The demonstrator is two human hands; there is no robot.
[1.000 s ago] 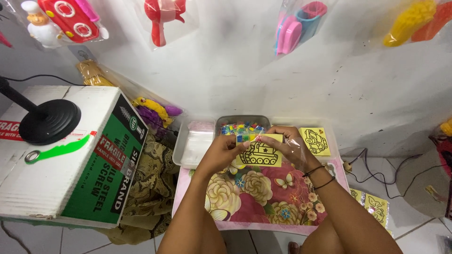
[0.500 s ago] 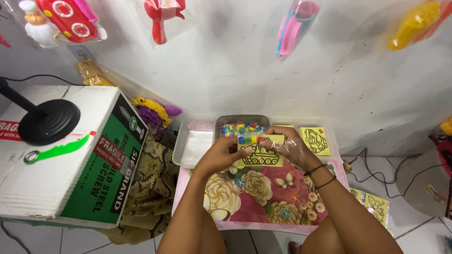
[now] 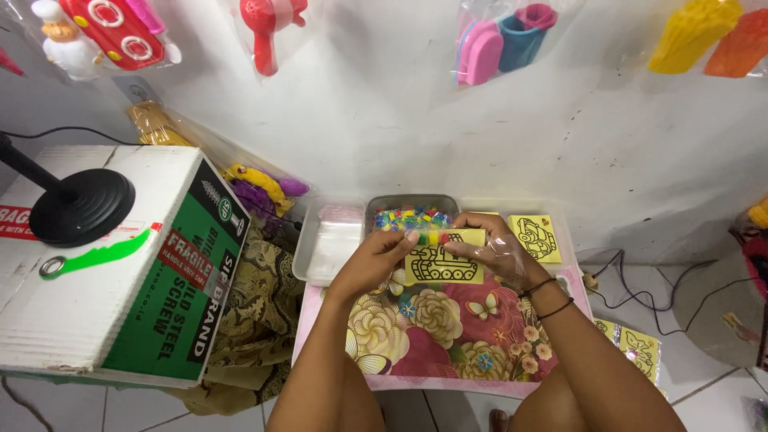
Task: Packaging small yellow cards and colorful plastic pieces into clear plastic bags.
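My left hand [image 3: 376, 260] and my right hand [image 3: 488, 248] together hold a yellow card with a black tank outline [image 3: 442, 258] and a small strip of coloured bits along its top edge. A clear plastic sleeve covers part of my right hand. The hands hover over a floral pink board [image 3: 448, 336] lying across my lap. Just beyond sits a grey tray of small colourful pieces [image 3: 410, 214], with another yellow outline card [image 3: 534, 237] to its right.
A clear plastic tray [image 3: 330, 244] lies left of the grey one. A large cardboard box [image 3: 120, 264] with a black lamp base [image 3: 80, 206] on it stands at left. Bagged toys hang on the white wall. More yellow cards [image 3: 636, 346] and cables lie on the floor at right.
The yellow tank card has been lifted a little higher toward the grey tray, and both hands have closed in on its top edge.
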